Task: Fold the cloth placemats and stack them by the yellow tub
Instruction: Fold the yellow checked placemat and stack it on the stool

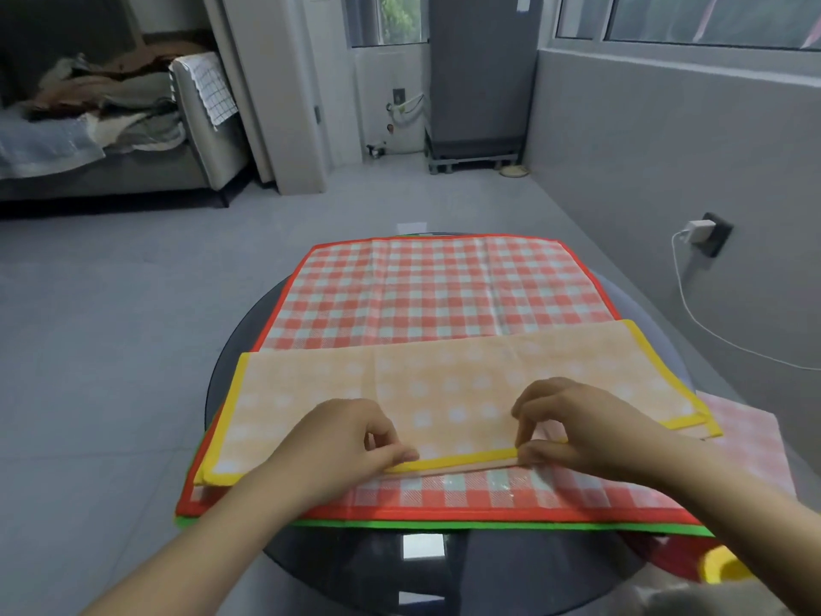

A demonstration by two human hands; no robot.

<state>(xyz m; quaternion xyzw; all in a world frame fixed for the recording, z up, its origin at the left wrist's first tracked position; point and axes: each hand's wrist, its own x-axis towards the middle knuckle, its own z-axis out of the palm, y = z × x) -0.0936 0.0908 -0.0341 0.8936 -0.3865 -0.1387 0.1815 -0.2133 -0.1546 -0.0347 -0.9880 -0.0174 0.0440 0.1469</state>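
A round dark glass table [240,349] is carrying a layered set of cloth placemats. On the floor past the table's far left edge, a grey sofa [195,126] is holding a heap of loose cloth.

The left hand [337,442] is resting at the near edge of the orange placemat [444,384], with its fingers [402,455] curled and pinching the yellow-trimmed hem. This orange placemat is lying folded in half, lengthwise across the near half of the table, with its two hems nearly aligned at the near side.

Directly beneath it, the red checked placemat [435,282] is lying open and flat, extending to the far edge of the table. A green-trimmed placemat [488,525] is lying under the red one; only its near hem is showing.

The right hand [577,429] is positioned just right of the left hand, with its fingers [524,415] and thumb pinching the same near hem.

At the near right edge of the table, a pink checked cloth [746,442] is lying partly under the stack. Below it, at the near right corner, a yellow tub [724,566] is partly showing, cut off by the frame. On the right wall, a white charger [699,229] is plugged into an outlet.
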